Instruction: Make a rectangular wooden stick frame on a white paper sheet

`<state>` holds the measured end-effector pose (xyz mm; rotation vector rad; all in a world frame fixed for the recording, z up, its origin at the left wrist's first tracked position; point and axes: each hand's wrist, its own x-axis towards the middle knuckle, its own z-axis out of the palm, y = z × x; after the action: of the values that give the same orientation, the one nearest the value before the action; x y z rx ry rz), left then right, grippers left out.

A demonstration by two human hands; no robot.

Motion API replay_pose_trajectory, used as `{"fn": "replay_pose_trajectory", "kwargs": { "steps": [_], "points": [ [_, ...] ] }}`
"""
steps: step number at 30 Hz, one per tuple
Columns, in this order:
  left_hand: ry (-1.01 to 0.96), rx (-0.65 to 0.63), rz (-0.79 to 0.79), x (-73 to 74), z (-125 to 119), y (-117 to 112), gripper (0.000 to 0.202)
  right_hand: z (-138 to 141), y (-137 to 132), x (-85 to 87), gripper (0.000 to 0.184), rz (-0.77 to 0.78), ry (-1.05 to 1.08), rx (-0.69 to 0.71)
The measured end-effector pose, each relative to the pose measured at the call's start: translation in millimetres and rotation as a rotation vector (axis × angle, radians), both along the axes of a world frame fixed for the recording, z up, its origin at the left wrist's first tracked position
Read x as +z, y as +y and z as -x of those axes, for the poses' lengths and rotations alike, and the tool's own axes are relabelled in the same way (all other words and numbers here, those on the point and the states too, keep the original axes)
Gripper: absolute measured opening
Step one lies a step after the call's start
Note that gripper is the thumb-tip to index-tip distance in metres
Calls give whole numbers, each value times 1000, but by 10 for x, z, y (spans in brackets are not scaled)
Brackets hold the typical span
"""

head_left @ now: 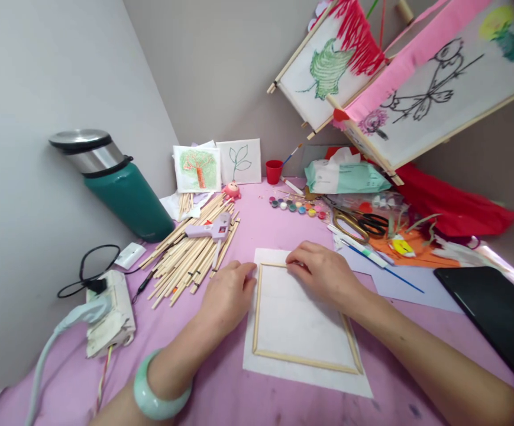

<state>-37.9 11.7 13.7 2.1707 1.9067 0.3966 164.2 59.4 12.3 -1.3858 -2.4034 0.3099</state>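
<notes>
Pressing: left hand (228, 293), loosely curled and closed on nothing, fingertips against the upper left corner of the wooden frame (303, 358).
Right hand (323, 272): bent over the frame's top strip; whether it pinches the strip cannot be told.
Frame: flat on a white sheet (310, 381) on the pink table (221, 390).
Nearby: stick pile (186, 260) and glue gun (210, 229) to the left, scissors (358, 223) beyond the right hand.

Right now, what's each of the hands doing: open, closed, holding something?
Left hand: open, fingertips on the wooden frame's top-left corner.
Right hand: fingers curled over the frame's top edge; grip cannot be told.
</notes>
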Motion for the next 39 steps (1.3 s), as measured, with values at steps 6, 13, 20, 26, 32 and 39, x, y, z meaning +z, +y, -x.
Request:
{"fn": "replay_pose_trajectory", "kwargs": {
  "steps": [6, 13, 20, 26, 32, 39],
  "points": [
    [35, -14, 21, 10, -13, -6, 31, 17, 23, -106, 15, -14, 23, 9],
    [41, -17, 24, 5, -8, -3, 31, 29, 18, -128, 15, -3, 37, -11],
    [19, -12, 16, -5, -10, -4, 29, 32, 5, -114, 15, -9, 25, -9],
    [4, -1, 16, 18, -19, -6, 28, 45, -1, -107, 15, -16, 13, -7],
    [-1, -3, 16, 23, -24, -22, 28, 43, -1, -111, 16, -19, 22, -6],
    [7, -9, 14, 14, -31, -12, 28, 43, 1, -128, 16, -23, 32, 0]
  ]
}}
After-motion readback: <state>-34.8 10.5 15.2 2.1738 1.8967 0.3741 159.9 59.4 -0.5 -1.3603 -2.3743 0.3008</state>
